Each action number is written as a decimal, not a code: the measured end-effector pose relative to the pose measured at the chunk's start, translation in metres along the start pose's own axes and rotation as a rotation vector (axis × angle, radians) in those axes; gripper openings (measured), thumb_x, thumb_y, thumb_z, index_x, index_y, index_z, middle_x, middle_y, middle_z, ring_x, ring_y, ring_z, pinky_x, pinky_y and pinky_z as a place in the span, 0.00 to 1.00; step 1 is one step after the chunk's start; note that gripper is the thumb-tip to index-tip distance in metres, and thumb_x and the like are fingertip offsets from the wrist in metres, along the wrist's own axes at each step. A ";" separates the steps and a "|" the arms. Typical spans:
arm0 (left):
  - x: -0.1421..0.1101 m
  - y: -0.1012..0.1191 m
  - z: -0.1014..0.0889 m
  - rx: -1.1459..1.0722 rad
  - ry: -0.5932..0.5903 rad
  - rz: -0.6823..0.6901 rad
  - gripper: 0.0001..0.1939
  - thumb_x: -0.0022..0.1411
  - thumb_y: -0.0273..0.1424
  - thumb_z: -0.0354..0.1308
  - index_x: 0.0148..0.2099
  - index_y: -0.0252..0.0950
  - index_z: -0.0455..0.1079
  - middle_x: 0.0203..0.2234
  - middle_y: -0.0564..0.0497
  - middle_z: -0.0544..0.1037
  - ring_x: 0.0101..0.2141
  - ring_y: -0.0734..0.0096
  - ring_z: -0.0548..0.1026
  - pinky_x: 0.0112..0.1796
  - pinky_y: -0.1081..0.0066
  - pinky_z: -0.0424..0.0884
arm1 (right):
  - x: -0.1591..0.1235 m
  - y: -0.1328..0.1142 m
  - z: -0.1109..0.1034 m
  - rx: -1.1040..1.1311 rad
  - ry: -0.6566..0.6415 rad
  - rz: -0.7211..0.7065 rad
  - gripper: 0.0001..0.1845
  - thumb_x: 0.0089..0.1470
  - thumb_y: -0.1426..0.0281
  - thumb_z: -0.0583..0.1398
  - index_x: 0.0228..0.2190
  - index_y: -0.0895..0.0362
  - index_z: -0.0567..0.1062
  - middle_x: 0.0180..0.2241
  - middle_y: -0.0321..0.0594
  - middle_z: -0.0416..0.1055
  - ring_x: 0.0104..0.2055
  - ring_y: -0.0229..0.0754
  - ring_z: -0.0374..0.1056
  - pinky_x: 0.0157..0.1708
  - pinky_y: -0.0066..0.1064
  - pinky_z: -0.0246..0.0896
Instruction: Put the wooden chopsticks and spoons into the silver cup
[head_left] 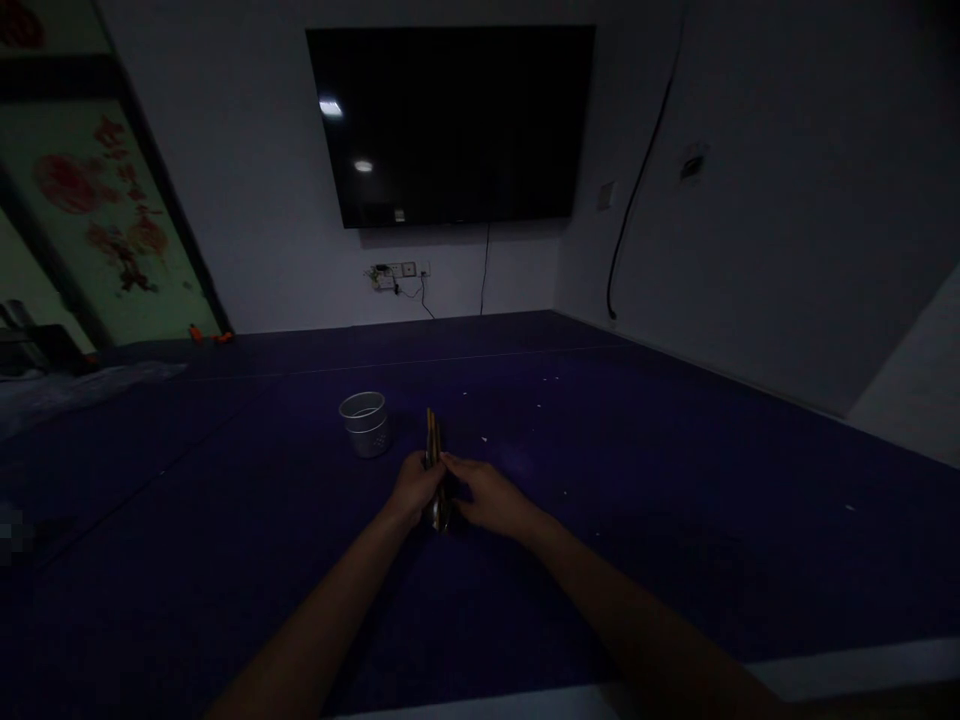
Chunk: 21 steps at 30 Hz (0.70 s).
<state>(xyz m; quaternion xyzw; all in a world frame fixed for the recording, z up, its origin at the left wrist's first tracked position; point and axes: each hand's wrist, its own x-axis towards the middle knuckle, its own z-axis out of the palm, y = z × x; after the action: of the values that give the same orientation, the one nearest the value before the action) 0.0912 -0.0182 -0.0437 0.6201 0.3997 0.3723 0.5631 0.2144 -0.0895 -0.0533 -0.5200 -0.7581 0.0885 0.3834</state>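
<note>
both hands meet over the dark blue desk (675, 470). the left hand (417, 490) is clenched round a bundle of thin brown sticks (433, 440), which stand nearly upright out of the fist, their lower ends showing just below the hands. the right hand (491, 497) touches the bundle from the other side, fingertips on the sticks; the light is too dim to tell whether it grasps them or only steadies them.

just beside the sticks, to the left and slightly farther away, stands a small pale metal cup (364, 424), upright with its mouth open, not touching either hand. tiny white specks lie scattered to the right. a crumpled clear sheet (90, 385) lies at the far left edge.

the desk's far edge meets the wall beneath a dark wall-mounted screen (452, 125); the near edge shows as a pale strip under the right forearm.
</note>
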 end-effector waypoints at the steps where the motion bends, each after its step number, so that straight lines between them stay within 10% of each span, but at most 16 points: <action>1: 0.000 -0.001 -0.001 -0.004 -0.003 0.009 0.11 0.47 0.34 0.61 0.29 0.30 0.70 0.17 0.52 0.72 0.20 0.74 0.70 0.21 0.77 0.62 | 0.000 -0.001 0.002 0.026 -0.002 0.006 0.36 0.42 0.80 0.59 0.56 0.60 0.63 0.56 0.50 0.62 0.57 0.46 0.60 0.57 0.39 0.55; 21: 0.001 -0.008 -0.007 -0.015 0.012 0.061 0.09 0.48 0.30 0.56 0.31 0.32 0.74 0.21 0.50 0.76 0.24 0.69 0.73 0.25 0.75 0.65 | 0.003 -0.007 0.006 0.164 -0.003 -0.022 0.30 0.42 0.81 0.58 0.49 0.55 0.70 0.53 0.42 0.66 0.54 0.46 0.64 0.54 0.39 0.59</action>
<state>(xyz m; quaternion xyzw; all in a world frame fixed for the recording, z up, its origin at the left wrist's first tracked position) 0.0847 -0.0142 -0.0514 0.6254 0.3811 0.3960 0.5539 0.2051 -0.0887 -0.0526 -0.4781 -0.7547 0.1469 0.4246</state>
